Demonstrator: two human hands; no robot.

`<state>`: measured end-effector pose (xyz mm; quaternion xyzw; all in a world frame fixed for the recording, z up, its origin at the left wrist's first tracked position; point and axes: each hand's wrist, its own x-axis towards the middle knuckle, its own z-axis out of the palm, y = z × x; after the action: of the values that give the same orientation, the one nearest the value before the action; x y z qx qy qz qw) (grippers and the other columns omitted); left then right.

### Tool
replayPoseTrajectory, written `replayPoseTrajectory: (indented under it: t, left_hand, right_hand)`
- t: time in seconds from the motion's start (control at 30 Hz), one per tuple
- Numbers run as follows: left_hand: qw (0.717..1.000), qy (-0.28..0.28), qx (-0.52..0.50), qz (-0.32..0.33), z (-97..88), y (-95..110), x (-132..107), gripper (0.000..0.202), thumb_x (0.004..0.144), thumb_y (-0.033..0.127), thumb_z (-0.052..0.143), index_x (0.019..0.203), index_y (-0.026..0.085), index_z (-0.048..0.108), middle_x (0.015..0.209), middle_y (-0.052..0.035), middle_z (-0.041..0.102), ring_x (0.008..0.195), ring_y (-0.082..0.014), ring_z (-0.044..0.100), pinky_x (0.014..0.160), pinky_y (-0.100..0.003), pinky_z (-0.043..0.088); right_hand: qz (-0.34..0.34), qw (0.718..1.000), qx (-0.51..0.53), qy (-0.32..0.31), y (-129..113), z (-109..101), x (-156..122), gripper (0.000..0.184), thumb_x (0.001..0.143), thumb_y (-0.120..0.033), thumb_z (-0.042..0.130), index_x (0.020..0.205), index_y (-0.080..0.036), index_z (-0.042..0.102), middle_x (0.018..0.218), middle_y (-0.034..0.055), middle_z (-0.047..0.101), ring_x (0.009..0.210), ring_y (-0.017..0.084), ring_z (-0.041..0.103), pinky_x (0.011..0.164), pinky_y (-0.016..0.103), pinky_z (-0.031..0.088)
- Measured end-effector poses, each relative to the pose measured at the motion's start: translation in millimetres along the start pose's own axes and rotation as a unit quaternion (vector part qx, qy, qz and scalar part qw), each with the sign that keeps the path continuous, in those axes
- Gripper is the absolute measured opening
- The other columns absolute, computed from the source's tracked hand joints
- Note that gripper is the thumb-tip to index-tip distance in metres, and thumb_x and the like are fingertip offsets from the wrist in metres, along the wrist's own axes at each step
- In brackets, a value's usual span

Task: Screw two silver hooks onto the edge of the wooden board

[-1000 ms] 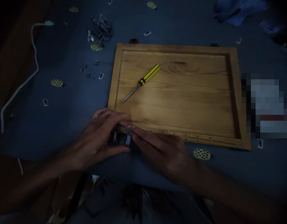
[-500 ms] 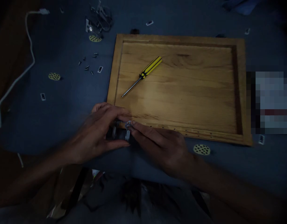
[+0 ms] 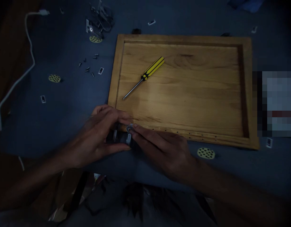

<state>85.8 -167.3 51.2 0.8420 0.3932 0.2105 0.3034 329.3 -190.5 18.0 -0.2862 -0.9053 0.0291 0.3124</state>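
A metal hinge [image 3: 128, 138] sits at the near edge of a framed wooden panel [image 3: 183, 38], close to its left corner. My left hand [image 3: 95, 135] is closed around the hinge, fingers over the panel's edge and thumb below. My right hand [image 3: 166, 145] has its fingertips pinched together at the hinge's small plate; whatever lies between them is too small to make out. On the panel, beyond both hands, lies a screwdriver [image 3: 153, 67] with a yellow and black handle, its tip towards the near left. A row of small holes runs along the near frame.
Several loose screws [image 3: 87, 69] lie left of the panel on the dark blue cloth [image 3: 72, 123]. Behind them is a pile of metal hinges [image 3: 101, 19]. A white cable [image 3: 32, 47] curves along the left. A blurred-out pale object [image 3: 280, 97] is at the right.
My right fingertips have shifted slightly on the hinge plate. My left hand keeps its hold, and the view has moved a little. The screwdriver and screws lie as before.
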Motion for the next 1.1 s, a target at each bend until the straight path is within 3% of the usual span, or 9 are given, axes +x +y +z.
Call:
replayPoseTrajectory:
  t: [0.27,0.5,0.73,0.97,1.1]
  left_hand:
    - [1.0,0.003,0.0,0.001,1.4,-1.5,-1.0,0.039,0.094,0.035,0.079,0.123,0.026,0.053,0.118,-0.0043,0.074,0.112,-0.028,0.069,0.104,-0.051,0.048]
    - [1.0,-0.006,0.01,0.0,0.1,-0.8,-0.9,0.04,0.094,0.036,0.078,0.122,0.026,0.052,0.116,-0.0045,0.072,0.111,-0.0284,0.067,0.101,-0.05,0.049]
    - [1.0,-0.006,0.013,-0.003,0.0,-0.9,-0.7,0.036,0.096,0.038,0.075,0.122,0.029,0.053,0.118,-0.0029,0.073,0.113,-0.0289,0.069,0.103,-0.05,0.05]
    - [1.0,0.002,0.022,0.005,-0.4,0.1,-1.2,0.039,0.094,0.035,0.078,0.123,0.024,0.054,0.115,-0.0048,0.072,0.109,-0.0271,0.068,0.101,-0.049,0.05]
    - [1.0,0.004,0.012,0.004,0.1,-1.5,-1.4,0.041,0.093,0.036,0.08,0.123,0.026,0.053,0.116,-0.0051,0.072,0.111,-0.0282,0.068,0.102,-0.05,0.05]
  right_hand:
    - [0.012,1.0,-0.002,-0.017,-1.1,-2.2,1.4,0.023,0.104,-0.007,0.054,0.116,-0.008,0.074,0.123,0.0157,0.079,0.096,0.019,0.08,0.077,0.028,0.068]
    - [0.01,1.0,-0.021,-0.016,-1.2,-0.7,2.4,0.024,0.105,-0.008,0.053,0.111,-0.01,0.076,0.114,0.0122,0.082,0.086,0.017,0.08,0.066,0.027,0.066]
    - [0.002,1.0,-0.005,-0.021,0.7,-2.1,-0.2,0.02,0.098,-0.005,0.065,0.115,-0.008,0.076,0.12,0.0156,0.08,0.09,0.019,0.079,0.068,0.027,0.066]
    - [-0.004,0.999,-0.019,-0.026,0.2,-5.1,4.5,0.031,0.107,-0.008,0.046,0.11,-0.011,0.077,0.117,0.0129,0.081,0.086,0.017,0.079,0.063,0.027,0.063]
    - [0.0,0.999,-0.024,-0.04,-0.3,-5.4,4.9,0.034,0.107,-0.009,0.043,0.11,-0.013,0.077,0.117,0.0128,0.081,0.079,0.016,0.077,0.057,0.028,0.061]
